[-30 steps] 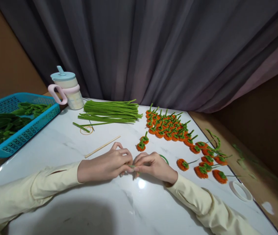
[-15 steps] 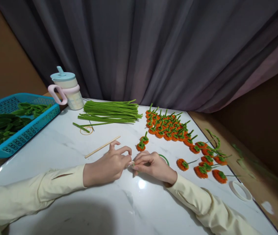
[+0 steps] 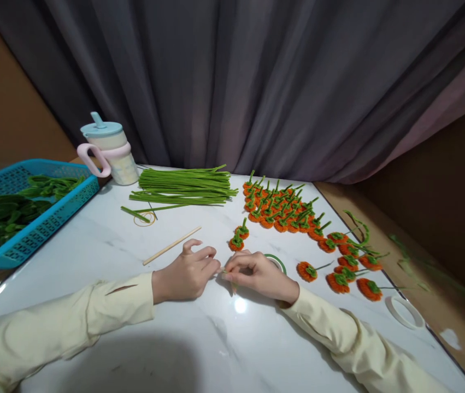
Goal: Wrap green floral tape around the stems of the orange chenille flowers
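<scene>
My left hand (image 3: 189, 273) and my right hand (image 3: 259, 274) meet fingertip to fingertip low over the white marbled table. Thumb and forefinger of each are pinched together, while the other left fingers curl loosely. Between the fingertips is something small and pale that I cannot make out; a thin greenish-orange bit hangs under the right fingers. A roll of green tape (image 3: 282, 263) lies partly hidden behind my right hand. Two orange flower-like pipe-cleaner pieces (image 3: 236, 242) with green stems rest just beyond it. A wooden stick (image 3: 172, 245) lies past my left hand.
A bundle of green pipe cleaners (image 3: 185, 185) lies at the back, beside many orange pieces (image 3: 281, 210) with green stems. At left stand a blue basket (image 3: 52, 221) of green leaves and a tumbler (image 3: 123, 158). A white tape ring (image 3: 405, 313) lies at the right edge.
My left hand has shifted slightly right and down. The pale thing between the fingertips shows less, and both hands stay pinched together.
</scene>
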`<state>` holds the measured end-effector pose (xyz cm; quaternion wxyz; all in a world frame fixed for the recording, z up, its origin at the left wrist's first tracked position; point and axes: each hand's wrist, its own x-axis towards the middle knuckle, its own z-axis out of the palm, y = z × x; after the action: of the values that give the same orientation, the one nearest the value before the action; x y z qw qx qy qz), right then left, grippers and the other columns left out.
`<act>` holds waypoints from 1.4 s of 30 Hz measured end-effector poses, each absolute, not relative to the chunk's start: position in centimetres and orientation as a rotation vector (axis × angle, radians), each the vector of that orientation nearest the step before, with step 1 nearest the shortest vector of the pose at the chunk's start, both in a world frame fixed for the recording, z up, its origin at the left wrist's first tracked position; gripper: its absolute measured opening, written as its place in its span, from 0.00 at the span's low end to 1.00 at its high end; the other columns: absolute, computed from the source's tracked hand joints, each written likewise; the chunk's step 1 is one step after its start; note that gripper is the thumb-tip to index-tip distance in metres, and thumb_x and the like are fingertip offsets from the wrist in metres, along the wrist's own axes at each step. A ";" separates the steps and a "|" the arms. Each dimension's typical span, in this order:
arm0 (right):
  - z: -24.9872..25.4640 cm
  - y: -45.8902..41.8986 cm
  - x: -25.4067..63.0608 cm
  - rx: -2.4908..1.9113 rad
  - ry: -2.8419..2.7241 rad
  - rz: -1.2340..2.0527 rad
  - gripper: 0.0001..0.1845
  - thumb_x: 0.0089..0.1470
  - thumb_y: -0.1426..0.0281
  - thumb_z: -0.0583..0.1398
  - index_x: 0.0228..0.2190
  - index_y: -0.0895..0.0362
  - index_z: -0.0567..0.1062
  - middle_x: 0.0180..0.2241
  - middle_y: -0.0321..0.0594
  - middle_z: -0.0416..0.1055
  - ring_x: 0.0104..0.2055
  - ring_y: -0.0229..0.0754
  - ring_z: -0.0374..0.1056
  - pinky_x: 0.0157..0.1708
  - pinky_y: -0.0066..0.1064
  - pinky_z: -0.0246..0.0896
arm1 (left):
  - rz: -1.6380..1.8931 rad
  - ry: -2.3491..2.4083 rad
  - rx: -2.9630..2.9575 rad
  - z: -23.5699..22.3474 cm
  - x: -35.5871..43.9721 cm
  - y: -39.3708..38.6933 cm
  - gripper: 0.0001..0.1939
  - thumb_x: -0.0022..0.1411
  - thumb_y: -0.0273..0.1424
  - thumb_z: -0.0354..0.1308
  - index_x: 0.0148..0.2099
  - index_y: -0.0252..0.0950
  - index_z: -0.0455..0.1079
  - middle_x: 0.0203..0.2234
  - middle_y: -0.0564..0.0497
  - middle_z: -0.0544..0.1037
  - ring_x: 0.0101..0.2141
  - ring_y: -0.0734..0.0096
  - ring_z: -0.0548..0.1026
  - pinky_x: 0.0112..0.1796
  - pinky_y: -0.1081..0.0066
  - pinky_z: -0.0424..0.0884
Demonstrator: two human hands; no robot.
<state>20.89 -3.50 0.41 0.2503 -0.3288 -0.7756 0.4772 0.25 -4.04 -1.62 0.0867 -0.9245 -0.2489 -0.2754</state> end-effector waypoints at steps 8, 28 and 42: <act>0.6 -3.5 20.8 -0.822 -2.155 1.283 0.18 0.58 0.60 0.56 0.23 0.59 0.75 0.22 0.41 0.74 0.29 0.39 0.67 0.37 0.30 0.60 | -0.806 -0.791 -2.808 -1.1 0.5 -4.2 0.09 0.59 0.19 0.43 0.29 0.34 0.60 0.22 0.53 0.72 0.37 0.67 0.72 0.45 0.59 0.49; 0.6 -3.5 21.0 -0.850 -2.156 1.261 0.21 0.59 0.57 0.55 0.24 0.58 0.76 0.24 0.42 0.74 0.36 0.42 0.64 0.40 0.33 0.59 | -0.768 -0.685 -2.981 -1.2 0.4 -3.7 0.09 0.67 0.23 0.42 0.35 0.34 0.62 0.27 0.54 0.75 0.29 0.73 0.69 0.46 0.63 0.50; 0.8 -3.5 21.1 -0.843 -2.310 1.173 0.22 0.61 0.54 0.50 0.30 0.57 0.72 0.29 0.40 0.76 0.37 0.41 0.63 0.47 0.38 0.48 | -0.779 -0.727 -2.979 -1.1 0.4 -4.0 0.10 0.64 0.19 0.42 0.34 0.33 0.62 0.25 0.52 0.74 0.28 0.71 0.68 0.44 0.63 0.52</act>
<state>21.10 -3.49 0.81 0.2070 -0.3026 -0.8296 0.4211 0.41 -3.96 -1.12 -0.0112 -0.9415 -0.2299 -0.2463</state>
